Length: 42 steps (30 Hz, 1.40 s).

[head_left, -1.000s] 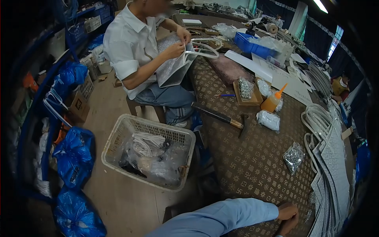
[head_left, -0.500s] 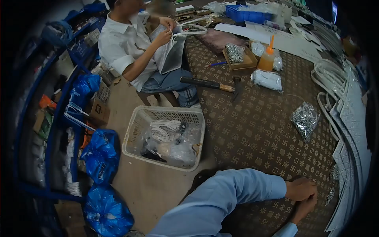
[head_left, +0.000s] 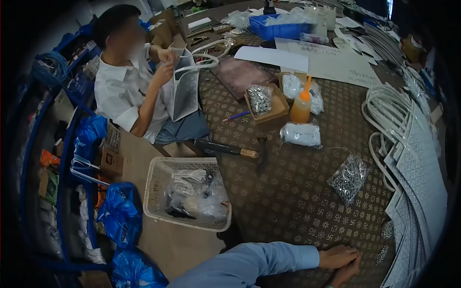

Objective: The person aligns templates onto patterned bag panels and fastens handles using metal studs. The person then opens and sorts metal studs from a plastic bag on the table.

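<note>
My left hand [head_left: 337, 257], in a light blue sleeve, rests low over the brown patterned table cover [head_left: 288, 211]. Its fingers are curled in against my right hand [head_left: 346, 273], which comes up from the bottom edge. Both hands are closed and touch at the fingertips; whatever may lie between them is hidden. To their right, small loose metal pieces [head_left: 382, 249] lie beside a stack of embossed white sheets [head_left: 418, 192]. Beyond my hands lies a clear bag of small metal parts [head_left: 349, 178].
A co-worker [head_left: 127, 96] on the left holds a grey bag with white handles [head_left: 185, 91]. A hammer [head_left: 230, 148], a glue bottle [head_left: 301, 106], a cardboard box [head_left: 271, 108] and a blue bin [head_left: 269, 30] are on the table. A white basket [head_left: 149, 192] stands beside it.
The view has tilted up and turned right, so the table things sit further left and most nearby things lower. My hands stay together. The co-worker still handles the grey bag.
</note>
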Tool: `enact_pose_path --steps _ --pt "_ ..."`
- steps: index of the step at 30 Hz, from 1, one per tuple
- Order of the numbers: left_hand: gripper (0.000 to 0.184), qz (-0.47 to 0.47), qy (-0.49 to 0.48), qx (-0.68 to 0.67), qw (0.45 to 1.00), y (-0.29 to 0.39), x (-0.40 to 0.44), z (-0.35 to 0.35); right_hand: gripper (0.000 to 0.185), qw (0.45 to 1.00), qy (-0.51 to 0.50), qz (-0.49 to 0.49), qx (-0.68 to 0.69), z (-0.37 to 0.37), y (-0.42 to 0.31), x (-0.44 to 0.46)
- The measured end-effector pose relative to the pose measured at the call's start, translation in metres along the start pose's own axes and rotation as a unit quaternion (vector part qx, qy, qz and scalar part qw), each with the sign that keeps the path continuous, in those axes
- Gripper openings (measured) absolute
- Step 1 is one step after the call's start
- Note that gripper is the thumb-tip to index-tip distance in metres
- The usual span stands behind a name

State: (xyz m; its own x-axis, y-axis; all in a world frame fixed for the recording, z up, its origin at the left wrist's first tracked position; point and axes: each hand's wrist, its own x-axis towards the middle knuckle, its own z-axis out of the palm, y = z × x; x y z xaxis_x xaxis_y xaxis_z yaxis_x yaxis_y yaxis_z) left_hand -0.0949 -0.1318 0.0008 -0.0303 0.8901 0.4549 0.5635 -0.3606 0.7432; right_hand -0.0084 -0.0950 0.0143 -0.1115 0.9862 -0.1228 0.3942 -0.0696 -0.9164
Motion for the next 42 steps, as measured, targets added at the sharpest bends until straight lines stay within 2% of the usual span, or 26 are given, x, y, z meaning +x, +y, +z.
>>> enact_pose_path --steps 2,4,5,6,8,10,11,12,13,14,15,17,18,19,20,21,22,23,24,26,27,28,30,40,42 --pt "0.018 0.026 0.024 -0.01 0.999 0.006 -0.009 -0.012 0.022 0.993 -0.003 -0.086 -0.086 0.009 0.008 -0.009" --pt "0.017 0.025 0.136 -0.082 0.987 0.036 -0.022 -0.033 0.024 0.965 -0.011 -0.175 -0.196 0.02 0.021 -0.021" --pt "0.015 -0.064 -0.04 -0.276 0.958 0.053 -0.031 -0.087 0.025 0.945 -0.028 -0.212 -0.247 0.024 0.026 -0.028" --pt "0.015 -0.068 -0.026 -0.278 0.958 0.059 -0.046 -0.125 0.026 0.922 -0.048 -0.247 -0.293 0.029 0.029 -0.036" --pt "0.015 -0.09 0.104 -0.093 0.986 0.052 -0.079 -0.2 0.029 0.87 -0.081 -0.323 -0.363 0.039 0.032 -0.057" --pt "0.018 -0.127 0.273 -0.03 0.953 0.04 -0.116 -0.288 0.032 0.89 -0.067 -0.323 -0.315 0.082 -0.01 -0.1" --pt "0.02 -0.166 0.327 0.06 0.928 0.024 -0.133 -0.324 0.034 0.909 -0.048 -0.313 -0.271 0.1 -0.03 -0.121" --pt "0.022 -0.221 0.377 0.069 0.897 0.011 -0.148 -0.359 0.034 0.909 -0.046 -0.311 -0.272 0.115 -0.041 -0.131" --pt "0.024 -0.275 0.41 0.071 0.867 0.002 -0.161 -0.394 0.037 0.906 -0.028 -0.271 -0.324 0.128 -0.044 -0.136" --pt "0.027 -0.292 0.477 0.126 0.82 -0.021 -0.172 -0.416 0.041 0.899 -0.008 -0.23 -0.372 0.141 -0.044 -0.135" --pt "0.034 -0.36 0.464 0.081 0.805 -0.03 -0.182 -0.442 0.041 0.899 -0.001 -0.228 -0.375 0.15 -0.034 -0.122" --pt "0.043 -0.406 0.508 0.158 0.743 -0.064 -0.195 -0.47 0.045 0.911 0.013 -0.183 -0.369 0.137 -0.005 -0.09" --pt "0.044 -0.461 0.505 0.171 0.71 -0.078 -0.201 -0.48 0.045 0.911 0.022 -0.18 -0.37 0.134 -0.011 -0.088" --pt "0.046 -0.513 0.499 0.187 0.673 -0.093 -0.206 -0.49 0.047 0.916 0.055 -0.133 -0.375 0.136 -0.017 -0.086" --pt "0.047 -0.556 0.524 0.183 0.618 -0.114 -0.209 -0.496 0.05 0.918 0.085 -0.085 -0.378 0.142 -0.02 -0.084" --pt "0.048 -0.599 0.544 0.178 0.56 -0.124 -0.21 -0.502 0.05 0.918 0.088 -0.079 -0.379 0.151 -0.025 -0.086" --pt "0.048 -0.601 0.538 0.177 0.564 -0.135 -0.212 -0.505 0.051 0.892 0.136 -0.035 -0.431 0.159 -0.028 -0.088" --pt "0.05 -0.664 0.563 0.078 0.487 -0.143 -0.212 -0.514 0.052 0.859 0.183 0.006 -0.477 0.167 -0.03 -0.085" --pt "0.053 -0.713 0.577 -0.024 0.397 -0.15 -0.209 -0.52 0.052 0.858 0.184 0.006 -0.479 0.172 -0.026 -0.078" --pt "0.053 -0.717 0.579 -0.045 0.385 -0.163 -0.205 -0.52 0.053 0.788 0.237 0.066 -0.565 0.184 -0.018 -0.071" --pt "0.056 -0.721 0.58 -0.066 0.373 -0.169 -0.205 -0.519 0.053 0.786 0.232 0.07 -0.569 0.189 -0.017 -0.069" --pt "0.056 -0.727 0.576 -0.061 0.368 -0.177 -0.206 -0.518 0.052 0.761 0.247 0.083 -0.594 0.193 -0.016 -0.066" --pt "0.064 -0.726 0.527 0.034 0.441 -0.163 -0.205 -0.511 0.052 0.72 0.253 0.11 -0.637 0.192 -0.012 -0.07" --pt "0.062 -0.758 0.519 0.094 0.384 -0.173 -0.196 -0.514 0.054 0.71 0.24 0.098 -0.655 0.185 0.003 -0.067" --pt "0.058 -0.754 0.511 0.074 0.406 -0.168 -0.195 -0.519 0.054 0.709 0.242 0.085 -0.657 0.186 0.0 -0.063"
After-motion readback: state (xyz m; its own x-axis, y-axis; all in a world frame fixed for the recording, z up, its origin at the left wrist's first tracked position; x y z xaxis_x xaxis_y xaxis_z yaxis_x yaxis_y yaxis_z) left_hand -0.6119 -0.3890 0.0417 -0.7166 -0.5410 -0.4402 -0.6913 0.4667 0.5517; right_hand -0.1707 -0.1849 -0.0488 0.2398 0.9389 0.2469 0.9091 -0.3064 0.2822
